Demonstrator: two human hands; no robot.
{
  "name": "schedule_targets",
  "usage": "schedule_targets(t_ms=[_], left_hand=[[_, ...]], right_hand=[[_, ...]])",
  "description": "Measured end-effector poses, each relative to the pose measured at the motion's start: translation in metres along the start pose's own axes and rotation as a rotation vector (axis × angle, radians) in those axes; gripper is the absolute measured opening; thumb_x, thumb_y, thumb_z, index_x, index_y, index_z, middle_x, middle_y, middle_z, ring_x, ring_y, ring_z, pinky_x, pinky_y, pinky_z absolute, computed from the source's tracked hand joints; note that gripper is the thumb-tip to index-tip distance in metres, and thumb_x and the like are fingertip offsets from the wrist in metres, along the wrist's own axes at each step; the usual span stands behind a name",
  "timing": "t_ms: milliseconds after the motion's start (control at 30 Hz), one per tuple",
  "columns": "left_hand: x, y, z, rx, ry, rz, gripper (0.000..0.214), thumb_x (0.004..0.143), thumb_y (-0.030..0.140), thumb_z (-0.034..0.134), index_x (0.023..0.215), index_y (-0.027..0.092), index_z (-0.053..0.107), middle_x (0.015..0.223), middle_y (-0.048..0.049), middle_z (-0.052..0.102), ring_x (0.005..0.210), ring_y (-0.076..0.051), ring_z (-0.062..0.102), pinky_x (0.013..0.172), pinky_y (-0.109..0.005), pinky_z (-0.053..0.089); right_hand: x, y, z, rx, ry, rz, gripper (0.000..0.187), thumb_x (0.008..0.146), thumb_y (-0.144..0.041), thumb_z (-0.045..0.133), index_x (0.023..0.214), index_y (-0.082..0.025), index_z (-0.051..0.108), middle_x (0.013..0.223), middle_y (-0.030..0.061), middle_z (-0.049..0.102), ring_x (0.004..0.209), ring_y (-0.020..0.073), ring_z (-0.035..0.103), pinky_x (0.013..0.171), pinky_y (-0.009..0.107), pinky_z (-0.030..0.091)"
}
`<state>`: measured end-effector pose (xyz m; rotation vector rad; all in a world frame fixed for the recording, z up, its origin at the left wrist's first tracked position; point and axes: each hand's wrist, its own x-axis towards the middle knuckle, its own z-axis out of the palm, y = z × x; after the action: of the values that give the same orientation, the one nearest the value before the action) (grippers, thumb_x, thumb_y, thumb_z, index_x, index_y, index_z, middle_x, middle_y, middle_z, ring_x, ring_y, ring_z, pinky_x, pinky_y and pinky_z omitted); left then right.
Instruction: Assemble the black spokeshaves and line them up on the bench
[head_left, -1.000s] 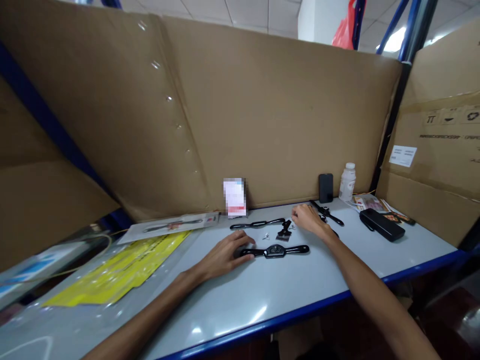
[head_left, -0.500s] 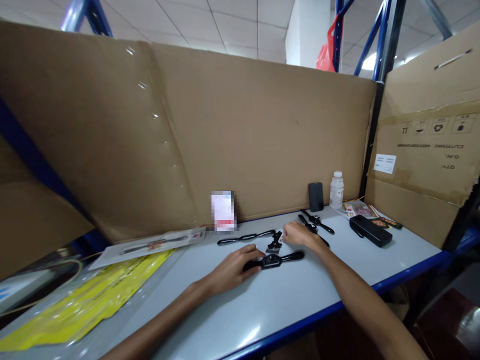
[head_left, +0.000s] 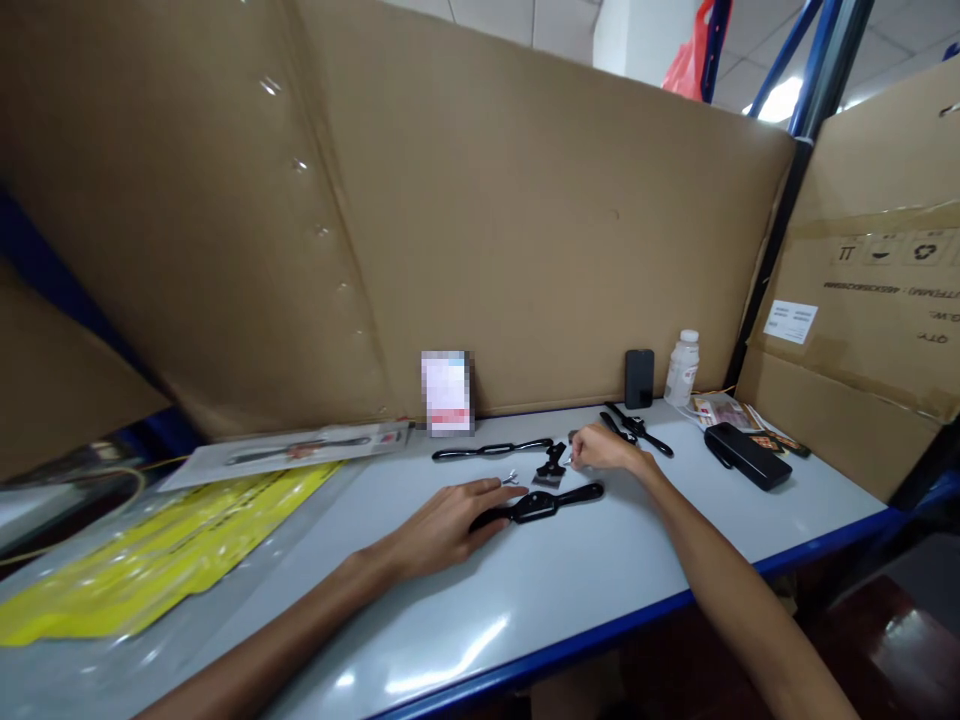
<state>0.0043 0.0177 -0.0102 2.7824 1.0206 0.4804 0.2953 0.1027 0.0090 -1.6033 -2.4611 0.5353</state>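
Note:
My left hand (head_left: pixel 457 518) is closed round the left handle of a black spokeshave (head_left: pixel 537 506), which lies low over the table. Beyond that handle sit small silvery screws (head_left: pixel 510 478). Black cap pieces (head_left: pixel 555 455) and a grey blade (head_left: pixel 547 479) lie just past the spokeshave's body. Farther back is a second spokeshave body (head_left: pixel 491 451). Fingers of my right hand (head_left: pixel 598 447) are pinched together right of the cap pieces. A small shiny bit shows at their tips, too small to name.
More black spokeshaves (head_left: pixel 637 430) lie behind my right hand. A phone (head_left: pixel 639 379) and a bottle (head_left: pixel 682 369) stand against the cardboard wall (head_left: pixel 525 230). A black case (head_left: pixel 747 456) is at right; yellow plastic packaging (head_left: pixel 172 545) covers the left. The table's blue edge (head_left: pixel 615 640) runs in front.
The view has tilted down and shifted. My left hand has slid outward along the handle, uncovering the small screws. My right hand stays pinched near the cap pieces.

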Motion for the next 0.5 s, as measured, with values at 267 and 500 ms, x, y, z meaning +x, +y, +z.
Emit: schedule_targets(t_ms=[267, 500], left_hand=[[0.002, 0.001, -0.006, 0.019, -0.033, -0.05, 0.038, 0.104, 0.046, 0.054, 0.132, 0.026, 0.069, 0.119, -0.0084, 0.071, 0.1, -0.027, 0.073, 0.087, -0.038, 0.057], [0.001, 0.001, -0.003, 0.029, -0.028, -0.015, 0.036, 0.104, 0.035, 0.05, 0.134, 0.024, 0.067, 0.116, -0.0088, 0.07, 0.097, -0.026, 0.072, 0.084, -0.038, 0.056]], right_hand=[[-0.001, 0.008, 0.001, 0.033, -0.014, 0.015, 0.008, 0.082, -0.021, 0.074, 0.088, -0.017, 0.077, 0.068, -0.0007, 0.071, 0.055, 0.0112, 0.059, 0.053, 0.02, 0.037], [-0.003, -0.003, -0.004, 0.001, 0.141, -0.033, 0.014, 0.082, -0.019, 0.075, 0.095, -0.018, 0.079, 0.091, 0.0053, 0.076, 0.08, 0.0166, 0.065, 0.065, 0.023, 0.039]])
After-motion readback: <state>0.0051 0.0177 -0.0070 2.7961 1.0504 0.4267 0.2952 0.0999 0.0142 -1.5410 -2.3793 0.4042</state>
